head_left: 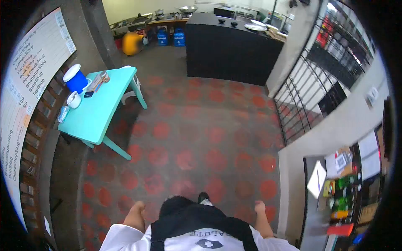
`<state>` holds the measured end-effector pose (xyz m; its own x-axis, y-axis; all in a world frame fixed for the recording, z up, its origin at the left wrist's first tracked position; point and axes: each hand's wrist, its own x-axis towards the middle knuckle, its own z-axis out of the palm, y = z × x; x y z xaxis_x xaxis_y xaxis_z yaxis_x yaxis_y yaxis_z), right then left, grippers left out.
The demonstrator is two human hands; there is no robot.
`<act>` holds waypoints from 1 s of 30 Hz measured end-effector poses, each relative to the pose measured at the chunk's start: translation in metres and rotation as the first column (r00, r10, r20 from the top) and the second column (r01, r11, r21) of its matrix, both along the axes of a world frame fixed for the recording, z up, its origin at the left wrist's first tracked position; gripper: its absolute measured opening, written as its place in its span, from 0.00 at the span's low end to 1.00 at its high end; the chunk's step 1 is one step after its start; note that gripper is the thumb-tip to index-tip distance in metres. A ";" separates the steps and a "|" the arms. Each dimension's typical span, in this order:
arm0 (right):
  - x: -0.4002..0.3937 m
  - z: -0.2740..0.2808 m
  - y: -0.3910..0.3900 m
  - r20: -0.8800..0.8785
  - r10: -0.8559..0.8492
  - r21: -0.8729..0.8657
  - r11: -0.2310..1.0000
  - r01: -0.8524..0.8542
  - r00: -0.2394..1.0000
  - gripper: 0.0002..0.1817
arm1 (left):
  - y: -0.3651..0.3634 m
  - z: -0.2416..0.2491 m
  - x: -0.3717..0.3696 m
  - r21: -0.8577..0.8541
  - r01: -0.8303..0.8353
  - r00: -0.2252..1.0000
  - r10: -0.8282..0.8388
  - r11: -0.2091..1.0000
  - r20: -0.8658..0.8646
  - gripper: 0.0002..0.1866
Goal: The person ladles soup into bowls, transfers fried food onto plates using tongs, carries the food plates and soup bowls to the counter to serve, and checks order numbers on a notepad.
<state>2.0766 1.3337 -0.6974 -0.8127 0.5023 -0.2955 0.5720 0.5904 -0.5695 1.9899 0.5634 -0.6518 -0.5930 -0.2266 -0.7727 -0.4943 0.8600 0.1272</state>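
My left hand (139, 206) hangs low beside my body, over the dark floor with red round spots. My right hand (260, 206) hangs at my other side in the same way. Nothing shows in either hand, and the fingers are too small and turned away to make out. Both hands are apart from any furniture. Between them are my black apron (188, 215) over a white shirt, and one dark shoe (203, 196).
A turquoise table (100, 108) at left bears a blue bucket (75, 79) and a tissue roll (74, 99). A black counter (230, 52) stands ahead, with blue gas cylinders (179, 37) beside it. At right are a metal gate (301, 96) and a shelf with bottles (345, 182).
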 end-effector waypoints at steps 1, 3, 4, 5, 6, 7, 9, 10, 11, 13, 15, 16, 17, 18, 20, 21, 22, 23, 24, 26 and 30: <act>-0.083 0.047 -0.013 0.150 0.033 0.125 0.991 -0.052 0.988 0.10 | -0.003 0.004 -0.001 -0.014 -0.043 0.998 0.044 0.999 0.051 0.17; -0.230 -0.003 0.010 0.092 0.100 -0.055 0.994 -0.095 0.991 0.09 | 0.007 0.019 -0.017 -0.038 -0.121 0.983 0.125 0.992 0.134 0.18; -0.298 0.026 -0.005 0.032 0.175 -0.041 0.984 -0.174 0.984 0.08 | 0.012 0.018 -0.026 -0.046 -0.154 0.973 0.160 0.987 0.165 0.18; -0.360 0.052 -0.022 -0.025 0.249 -0.025 0.968 -0.250 0.968 0.07 | 0.018 0.017 -0.041 -0.052 -0.185 0.963 0.192 0.981 0.188 0.18; -0.418 0.078 -0.043 -0.107 0.276 0.025 0.961 -0.275 0.955 0.06 | 0.026 0.014 -0.060 -0.053 -0.200 0.956 0.206 0.978 0.208 0.19; -0.463 0.094 -0.061 -0.187 0.301 0.077 0.953 -0.292 0.935 0.05 | 0.032 0.009 -0.082 -0.053 -0.220 0.946 0.226 0.974 0.234 0.19; -0.535 0.106 -0.093 -0.225 0.302 0.040 0.953 -0.301 0.926 0.04 | 0.043 -0.003 -0.144 -0.041 -0.216 0.941 0.219 0.976 0.259 0.20; -0.571 0.109 -0.108 -0.250 0.292 0.017 0.955 -0.297 0.923 0.05 | 0.045 -0.010 -0.181 -0.031 -0.204 0.943 0.205 0.979 0.262 0.20; -0.598 0.106 -0.117 -0.218 0.348 -0.085 0.924 -0.373 0.912 0.06 | 0.047 -0.013 -0.225 -0.025 -0.184 0.948 0.184 0.983 0.258 0.21; -0.630 0.091 -0.120 0.013 0.419 -0.211 0.888 -0.407 0.908 0.11 | 0.054 -0.016 -0.318 -0.003 -0.127 0.964 0.124 0.992 0.236 0.21; -0.633 0.074 -0.120 0.216 0.283 -0.347 0.917 -0.197 0.934 0.15 | 0.061 -0.027 -0.423 0.015 0.009 0.987 -0.011 1.000 0.162 0.22; -0.638 0.067 -0.121 0.225 0.143 -0.460 0.887 -0.025 0.964 0.17 | 0.066 -0.033 -0.483 0.016 0.087 0.990 -0.088 0.996 0.110 0.23; -0.642 0.060 -0.114 0.257 0.100 -0.479 0.877 0.037 0.961 0.17 | 0.073 -0.042 -0.551 0.005 0.180 0.983 -0.181 0.984 0.030 0.23; -0.650 0.056 -0.105 0.307 0.086 -0.449 0.891 0.064 0.948 0.17 | 0.083 -0.051 -0.627 -0.025 0.258 0.963 -0.259 0.966 -0.074 0.23; -0.671 0.051 -0.079 0.383 0.036 -0.404 0.905 0.132 0.923 0.17 | 0.126 -0.041 -0.807 -0.088 0.316 0.926 -0.327 0.945 -0.189 0.23; -0.682 0.047 -0.063 0.423 0.013 -0.381 0.910 0.164 0.906 0.17 | 0.160 -0.029 -0.881 -0.131 0.197 0.810 -0.237 0.971 -0.536 0.21; -0.696 0.039 -0.043 0.452 -0.007 -0.356 0.916 0.188 0.892 0.17 | 0.192 -0.013 -0.960 -0.050 0.224 0.726 -0.201 0.973 -0.658 0.19; -0.708 0.034 -0.025 0.483 -0.023 -0.331 0.921 0.207 0.875 0.17 | 0.242 0.056 -1.022 0.144 0.204 0.747 -0.059 0.968 -0.662 0.17; -0.725 0.033 -0.006 0.512 -0.030 -0.303 0.929 0.213 0.858 0.17 | 0.269 0.057 -1.081 0.220 0.195 0.698 0.022 0.956 -0.715 0.15; -0.767 0.026 0.038 0.543 -0.005 -0.252 0.953 0.169 0.840 0.18 | 0.333 0.082 -1.174 0.429 0.166 0.676 0.214 0.888 -0.705 0.12; -0.889 0.014 0.147 0.494 0.286 -0.037 0.951 -0.308 0.821 0.21 | 0.446 0.114 -1.258 0.226 0.522 0.426 -0.022 0.822 -0.904 0.07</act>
<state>1.1879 1.4809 -0.6835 -0.6804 0.2811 -0.6767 0.5611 0.7938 -0.2344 0.7318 1.0094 -0.5373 -0.9418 0.2665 0.2051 0.3324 0.6458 0.6874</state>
